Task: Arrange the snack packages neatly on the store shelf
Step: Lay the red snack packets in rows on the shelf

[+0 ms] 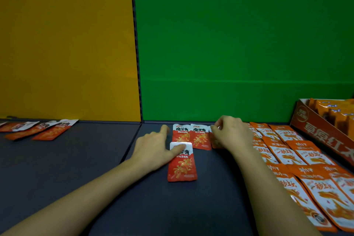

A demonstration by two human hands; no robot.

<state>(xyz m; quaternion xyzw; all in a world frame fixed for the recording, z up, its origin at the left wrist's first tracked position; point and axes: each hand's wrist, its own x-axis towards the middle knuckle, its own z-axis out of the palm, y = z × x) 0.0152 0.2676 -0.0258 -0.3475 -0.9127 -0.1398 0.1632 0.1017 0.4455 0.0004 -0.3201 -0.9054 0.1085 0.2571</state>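
Our left hand [157, 145], fingers spread, presses its thumb on the front packet [182, 166], lying lengthwise just before the back row [200, 136] on the shelf [95, 159]. Right of it, our right hand [231, 134] pinches that row's third packet [213, 140] in curled fingers.

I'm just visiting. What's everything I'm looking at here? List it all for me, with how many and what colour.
Centre packets: four, red with white tops; three in a back row, one in front.
Left packets: at least three, red and white; far left at the back.
Orange packets: many, orange and white; rows on the right.
Box: one, orange; far right, holding more orange packs.
Shelf: one, dark grey; under everything.
Yellow panel: one; back left.
Green panel: one; back right.
Left hand: one; thumb presses the front packet.
Right hand: one; pinches the end packet of the back row.
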